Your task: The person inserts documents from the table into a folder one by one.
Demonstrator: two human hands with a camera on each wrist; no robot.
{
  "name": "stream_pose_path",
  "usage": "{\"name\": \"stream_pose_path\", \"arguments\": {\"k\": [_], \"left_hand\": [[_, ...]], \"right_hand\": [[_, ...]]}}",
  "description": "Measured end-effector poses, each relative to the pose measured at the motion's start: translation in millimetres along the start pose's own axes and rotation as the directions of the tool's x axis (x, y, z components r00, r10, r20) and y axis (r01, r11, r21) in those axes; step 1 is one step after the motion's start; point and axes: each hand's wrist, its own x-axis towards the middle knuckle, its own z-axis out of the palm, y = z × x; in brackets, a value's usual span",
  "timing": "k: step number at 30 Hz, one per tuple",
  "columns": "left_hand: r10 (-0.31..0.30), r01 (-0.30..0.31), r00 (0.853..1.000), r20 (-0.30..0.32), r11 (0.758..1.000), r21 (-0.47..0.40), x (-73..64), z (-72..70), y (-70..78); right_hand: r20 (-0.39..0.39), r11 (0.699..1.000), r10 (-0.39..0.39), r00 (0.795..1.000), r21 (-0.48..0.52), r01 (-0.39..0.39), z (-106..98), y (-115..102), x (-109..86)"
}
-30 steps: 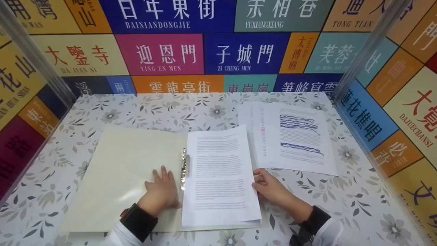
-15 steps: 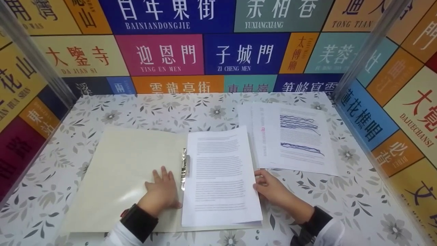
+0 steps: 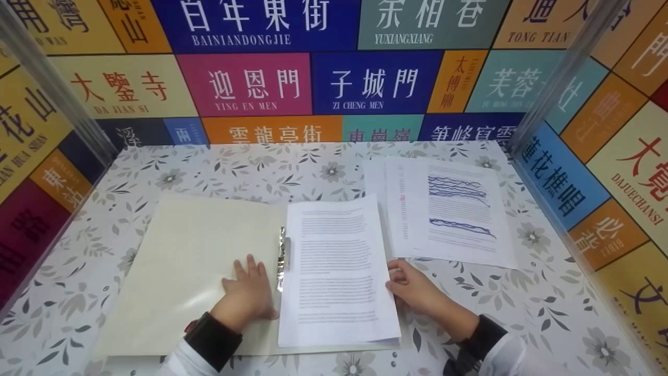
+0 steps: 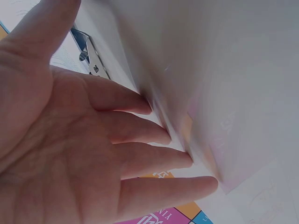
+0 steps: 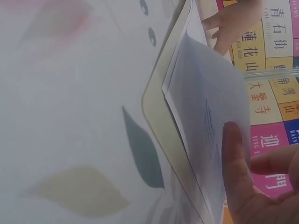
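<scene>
A cream ring binder (image 3: 177,261) lies open on the table, its metal clip (image 3: 281,258) running along the spine. On its right side rests a stack of printed sheets (image 3: 336,266). My left hand (image 3: 248,295) rests with spread fingers on the left cover, close to the spine; in the left wrist view its fingertips (image 4: 205,185) touch the glossy cover. At the stack's right edge, my right hand (image 3: 415,287) pinches paper between thumb and fingers. The right wrist view shows the held sheet (image 5: 215,107) raised at its edge, with the thumb (image 5: 233,144) on one face.
Loose printed pages (image 3: 459,214), one scribbled over with blue pen, lie behind and right of the binder. The table (image 3: 235,169) has a floral cover. Panels with colourful lettering (image 3: 242,83) enclose the back and sides.
</scene>
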Motion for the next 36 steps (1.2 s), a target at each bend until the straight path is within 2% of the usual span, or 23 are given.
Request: {"name": "stream_pose_path", "arguments": {"k": [8, 14, 17, 23, 29, 36], "left_hand": [[-0.007, 0.007, 1.0, 0.014, 1.0, 0.016, -1.4, -1.8, -0.1], [-0.005, 0.005, 1.0, 0.013, 1.0, 0.017, 0.9, -0.3, 0.2], [-0.004, 0.004, 1.0, 0.012, 1.0, 0.019, 1.7, 0.8, 0.0], [-0.002, 0.002, 1.0, -0.013, 0.999, 0.038, 3.5, 2.3, -0.7], [-0.002, 0.002, 1.0, -0.001, 1.0, 0.025, 3.0, 1.9, -0.5], [-0.003, 0.003, 1.0, -0.005, 1.0, 0.006, 0.3, -0.6, 1.5]], "right_hand": [[0.024, 0.999, -0.037, 0.999, -0.036, 0.038, -2.8, 2.8, 1.8], [0.047, 0.979, -0.079, 0.996, -0.187, 0.086, -5.3, 1.1, 1.4], [0.03, 0.941, -0.107, 0.994, -0.32, 0.111, -5.1, -0.8, 1.3], [-0.019, 0.831, -0.133, 0.991, -0.547, 0.101, -3.3, -4.4, 3.9], [-0.015, 0.755, -0.125, 0.992, -0.65, 0.085, -3.4, -5.5, 7.6], [-0.002, 0.691, -0.162, 0.987, -0.714, 0.112, -4.5, -6.5, 7.9]]}}
